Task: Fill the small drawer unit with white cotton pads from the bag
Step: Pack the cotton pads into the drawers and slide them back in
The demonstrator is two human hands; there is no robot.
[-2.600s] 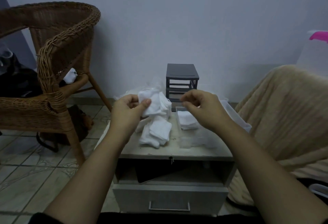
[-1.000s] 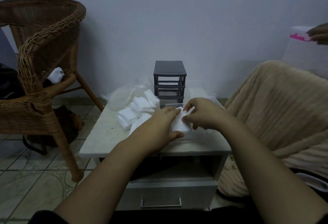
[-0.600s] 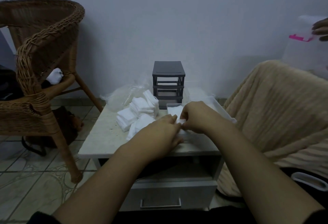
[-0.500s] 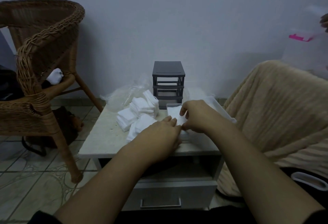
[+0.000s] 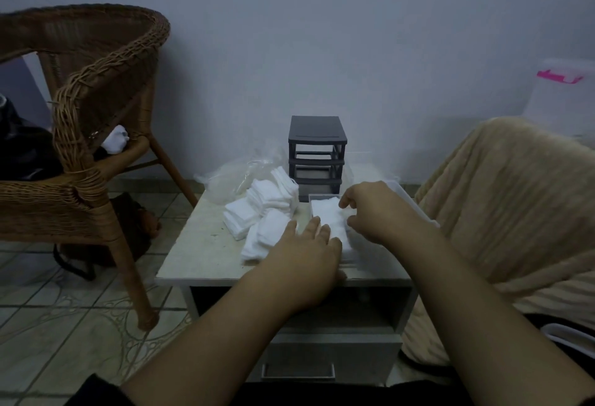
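**Pad batch released into the removed drawer**

1. Change. Half a second before, both hands had been bunched together over the clear drawer (image 5: 310,204), working a pad down. At this moment they had parted. The left hand (image 5: 306,254) had drawn back toward the lower centre of the frame. Its fingers (image 5: 314,227) lay straight and flat, gripping nothing, with the tips at the near edge of the pads in the drawer (image 5: 328,217). The right hand (image 5: 376,209) hovered over the same pads, fingers loosely curled, thumb and forefinger apart, holding nothing.

2. Meaning. The batch appeared seated. The drawer looked partly filled, and it had not yet gone back into the drawer unit (image 5: 317,148), which stood just behind it at centre frame.

3. Count.
- Drawer unit: one, with three slots; the upper two showed open.
- Clear drawers on the surface (image 5: 199,251): one with pads; a second clear tray (image 5: 415,209) partly hidden behind the right hand.
- Bag (image 5: 225,180): one, crumpled, left of the unit.
- Loose pads (image 5: 264,212): several stacks left of the drawer; individual pads could not be counted.
- Hands: two, both empty.
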